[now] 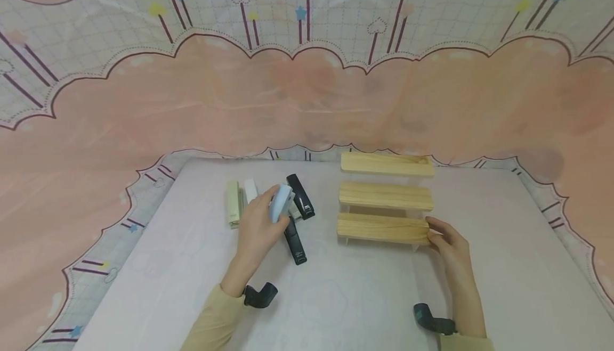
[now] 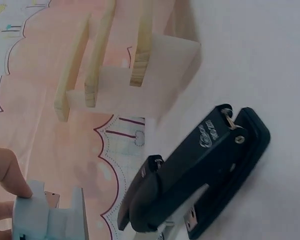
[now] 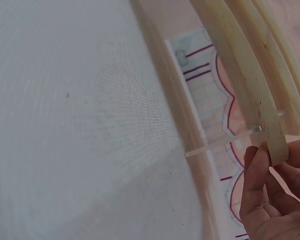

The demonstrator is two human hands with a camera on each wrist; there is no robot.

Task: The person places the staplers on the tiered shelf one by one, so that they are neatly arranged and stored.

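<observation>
A light blue stapler point(image 1: 281, 203) is gripped by my left hand point(image 1: 258, 223), raised near a cluster of other staplers. In the left wrist view the blue stapler point(image 2: 47, 216) shows beside the fingers. Two black staplers point(image 1: 300, 196) point(image 2: 200, 165) lie just right of that hand, with a pale piece partly hidden between them. Left of it are a light green stapler point(image 1: 233, 204) and a white stapler point(image 1: 250, 190), partly covered. My right hand point(image 1: 450, 247) pinches the right end of the lowest board of a three-tier wooden stand point(image 1: 384, 227); the right wrist view shows thumb and fingers around the board point(image 3: 270, 120).
The stand's middle board point(image 1: 386, 195) and top board point(image 1: 387, 163) rise behind the lowest one on clear supports point(image 3: 222, 142). A white tabletop point(image 1: 331, 298) lies underneath, and a patterned peach cloth point(image 1: 307, 100) hangs behind it.
</observation>
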